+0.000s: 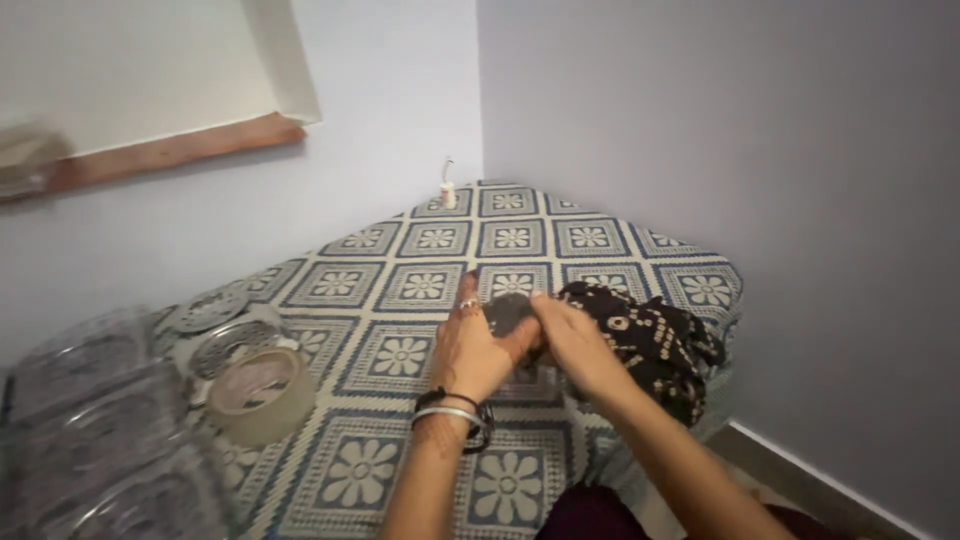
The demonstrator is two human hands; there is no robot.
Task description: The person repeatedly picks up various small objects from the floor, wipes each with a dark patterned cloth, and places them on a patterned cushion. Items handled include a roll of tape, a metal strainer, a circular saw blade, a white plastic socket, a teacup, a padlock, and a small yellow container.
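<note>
A bed cover (pixel 420 300) with a blue and cream flower-tile pattern spreads beneath the hands and away from them to a corner of pale lilac walls (pixel 700 130). To the left of the hands stands a roll of clear tape (pixel 262 394) beside round metal lids (pixel 215 310). Further left lie blurred clear plastic trays (pixel 90 420). Far beyond the hands, near the corner, a small white object (pixel 449 190) stands upright

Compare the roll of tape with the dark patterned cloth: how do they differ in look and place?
The tape roll is pale, round and rigid; the black cloth with light dots is soft and crumpled. The roll lies untouched left of the left hand; the cloth lies beside the right hand. Both rest on the flowered cover.
</note>
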